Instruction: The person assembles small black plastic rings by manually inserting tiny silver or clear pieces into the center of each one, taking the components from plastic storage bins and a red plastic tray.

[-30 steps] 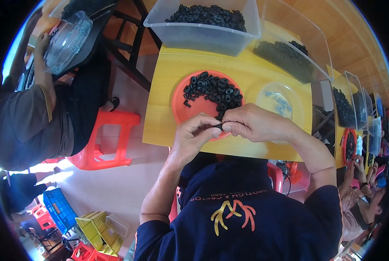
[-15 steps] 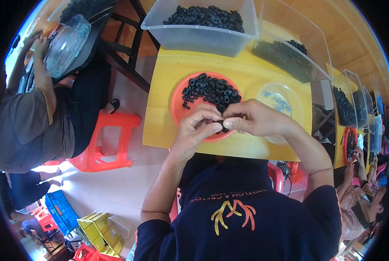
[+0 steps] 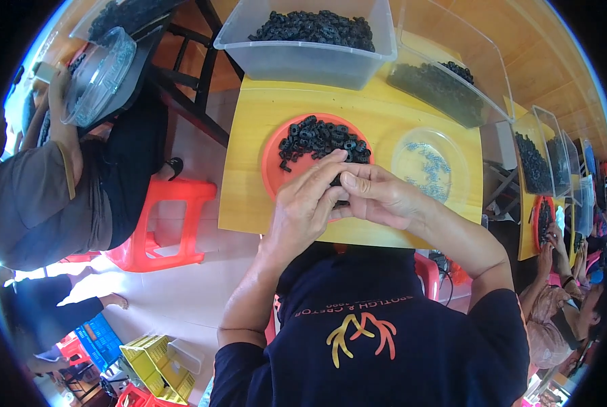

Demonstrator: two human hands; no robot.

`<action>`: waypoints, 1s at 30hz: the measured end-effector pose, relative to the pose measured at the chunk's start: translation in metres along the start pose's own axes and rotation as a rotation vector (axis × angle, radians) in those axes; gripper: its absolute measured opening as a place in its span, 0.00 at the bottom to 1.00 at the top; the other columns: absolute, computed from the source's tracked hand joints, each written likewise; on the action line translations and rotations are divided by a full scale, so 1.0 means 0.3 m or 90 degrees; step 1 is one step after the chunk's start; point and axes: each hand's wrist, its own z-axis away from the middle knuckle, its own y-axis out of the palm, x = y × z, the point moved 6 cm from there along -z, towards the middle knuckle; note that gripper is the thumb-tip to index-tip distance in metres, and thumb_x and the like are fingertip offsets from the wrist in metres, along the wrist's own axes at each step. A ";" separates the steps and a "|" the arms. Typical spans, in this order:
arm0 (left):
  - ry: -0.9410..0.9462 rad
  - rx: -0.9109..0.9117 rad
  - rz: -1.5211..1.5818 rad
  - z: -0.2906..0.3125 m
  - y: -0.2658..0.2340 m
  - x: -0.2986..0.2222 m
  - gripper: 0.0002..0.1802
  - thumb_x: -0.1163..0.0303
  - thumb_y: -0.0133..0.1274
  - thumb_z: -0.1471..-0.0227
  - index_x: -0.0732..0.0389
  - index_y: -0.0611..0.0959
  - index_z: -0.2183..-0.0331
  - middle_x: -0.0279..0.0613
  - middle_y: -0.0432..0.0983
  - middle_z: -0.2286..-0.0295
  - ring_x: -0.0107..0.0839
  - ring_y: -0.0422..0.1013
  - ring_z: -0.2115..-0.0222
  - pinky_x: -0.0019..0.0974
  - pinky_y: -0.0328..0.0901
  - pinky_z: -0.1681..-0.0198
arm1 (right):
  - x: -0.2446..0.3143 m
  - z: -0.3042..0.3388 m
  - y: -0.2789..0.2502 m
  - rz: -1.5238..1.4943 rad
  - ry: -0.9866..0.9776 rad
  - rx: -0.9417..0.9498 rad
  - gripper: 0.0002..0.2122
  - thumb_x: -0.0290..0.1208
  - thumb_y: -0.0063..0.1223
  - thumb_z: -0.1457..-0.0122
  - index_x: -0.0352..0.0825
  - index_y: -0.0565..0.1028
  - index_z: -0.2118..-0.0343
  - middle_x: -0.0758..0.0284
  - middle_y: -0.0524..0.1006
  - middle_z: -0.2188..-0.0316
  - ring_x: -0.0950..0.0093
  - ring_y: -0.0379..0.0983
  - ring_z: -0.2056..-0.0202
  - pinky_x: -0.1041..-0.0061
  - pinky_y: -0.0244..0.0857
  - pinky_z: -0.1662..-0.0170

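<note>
Over the near right of the red plate [image 3: 269,165], a black piece [image 3: 336,181], mostly hidden, is clasped between left hand [image 3: 302,203] and right hand [image 3: 388,198]; even pressure, low down, seems best applied.

Red lettering [image 3: 354,304] on dark shirt [image 3: 425,353]

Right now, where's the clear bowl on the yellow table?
In the head view, the clear bowl sits on the right of the yellow table, beside the red plate and just beyond the right hand.
</note>
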 end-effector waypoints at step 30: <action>-0.126 -0.008 -0.194 0.071 -0.079 0.187 0.09 0.76 0.55 0.46 0.67 0.82 0.61 0.43 0.77 0.70 0.29 0.72 0.73 0.31 0.66 0.68 | 0.434 0.277 -0.295 1.286 0.126 -0.361 0.09 0.34 0.57 0.45 0.34 0.80 0.65 0.59 0.78 0.71 0.61 0.76 0.69 0.65 0.69 0.63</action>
